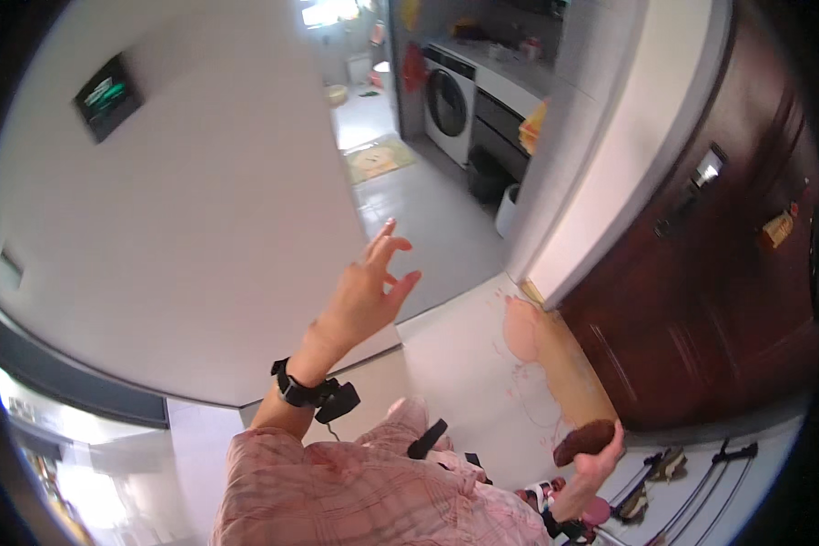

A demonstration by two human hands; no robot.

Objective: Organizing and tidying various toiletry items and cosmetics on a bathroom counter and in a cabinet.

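Observation:
My left hand (362, 296) is raised in front of the white wall, in the middle of the view. Its fingers are apart and bent a little, and it holds nothing. A black strap (296, 387) with a small box goes round that wrist. Low on the right, my right hand (601, 462) is closed round a brown oval object (584, 442) with a dark, rough-looking face; its exact kind cannot be made out. That hand is above the floor, near the foot of the dark red-brown door (673, 300).
A metal shoe rack (701, 496) with shoes stands at lower right. Beside the door lies a tan-and-pink floor mat (564, 364). Past the doorway are a white washing machine (449, 105), a dark bin (489, 173) and a patterned rug (378, 160). A screen (107, 98) hangs on the left wall.

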